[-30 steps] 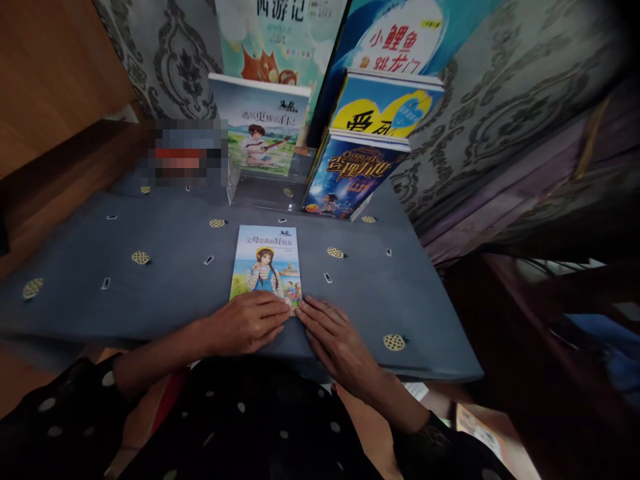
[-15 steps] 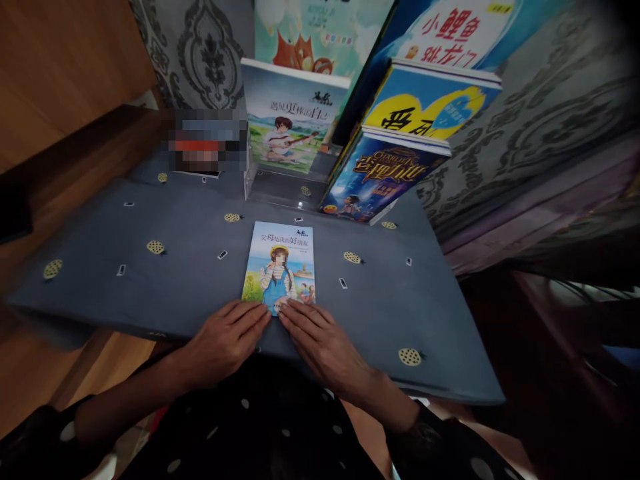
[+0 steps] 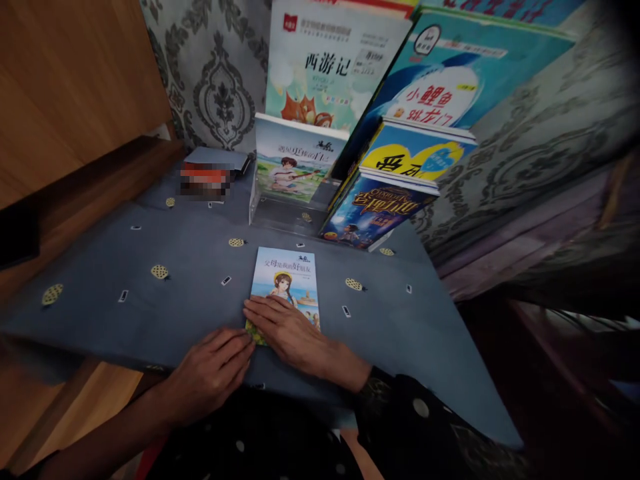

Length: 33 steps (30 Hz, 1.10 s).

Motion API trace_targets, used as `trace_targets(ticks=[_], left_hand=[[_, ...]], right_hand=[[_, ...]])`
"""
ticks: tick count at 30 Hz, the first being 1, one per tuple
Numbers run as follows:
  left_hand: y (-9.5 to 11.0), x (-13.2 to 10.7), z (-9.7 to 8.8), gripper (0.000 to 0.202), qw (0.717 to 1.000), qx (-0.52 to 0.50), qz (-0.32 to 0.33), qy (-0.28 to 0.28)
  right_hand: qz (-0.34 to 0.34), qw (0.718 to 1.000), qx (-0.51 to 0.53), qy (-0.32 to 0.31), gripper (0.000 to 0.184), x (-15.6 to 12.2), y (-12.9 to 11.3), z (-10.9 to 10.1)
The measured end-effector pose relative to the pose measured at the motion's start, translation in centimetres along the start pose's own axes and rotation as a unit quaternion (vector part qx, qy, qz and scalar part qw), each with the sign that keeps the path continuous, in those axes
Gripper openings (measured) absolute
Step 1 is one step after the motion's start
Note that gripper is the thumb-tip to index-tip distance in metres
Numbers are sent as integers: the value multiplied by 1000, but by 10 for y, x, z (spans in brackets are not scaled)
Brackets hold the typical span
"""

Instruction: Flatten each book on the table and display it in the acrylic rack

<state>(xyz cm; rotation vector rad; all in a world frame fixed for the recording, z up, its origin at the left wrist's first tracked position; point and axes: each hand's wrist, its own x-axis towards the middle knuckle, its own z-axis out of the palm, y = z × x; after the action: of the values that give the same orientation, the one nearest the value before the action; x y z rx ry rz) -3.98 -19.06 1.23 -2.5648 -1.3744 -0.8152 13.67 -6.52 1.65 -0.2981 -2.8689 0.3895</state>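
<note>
A thin paperback book point(image 3: 285, 267) lies flat on the table before me, its light blue cover showing a figure in a yellow hat. My right hand point(image 3: 290, 330) rests flat across the lower part of this cover, fingers stretched toward the left edge, and hides much of the picture. At the book's lower left corner is my left hand point(image 3: 213, 367), its fingers bent and held together against the corner; the thumb is hidden beneath.
Behind the book stands a clear acrylic stand point(image 3: 280, 217) with several upright books, among them a dark blue book point(image 3: 377, 210). More books point(image 3: 207, 170) lie at the back left. A grey cloth with pineapple prints point(image 3: 190, 253) covers the table.
My right hand has slid up and left from the bottom edge onto the cover. My left hand has shifted to the lower left corner. The view has tilted up, showing more of the standing books.
</note>
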Motion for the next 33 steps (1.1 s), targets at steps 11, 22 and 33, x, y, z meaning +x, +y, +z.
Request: trace_targets(ticks=[11,22,33], left_hand=[[-3,14,5,32,995,78,3,-64],[-77,28,-3,50,981,165,-18,-102],[-37,106,28,35,982,101,-1,-162]], right_hand=[[131,987,5,90,41,33,101,-1],[270,938,16,216,37,-36,108,-10],[325,887,142,295,27,-65,87,-16]])
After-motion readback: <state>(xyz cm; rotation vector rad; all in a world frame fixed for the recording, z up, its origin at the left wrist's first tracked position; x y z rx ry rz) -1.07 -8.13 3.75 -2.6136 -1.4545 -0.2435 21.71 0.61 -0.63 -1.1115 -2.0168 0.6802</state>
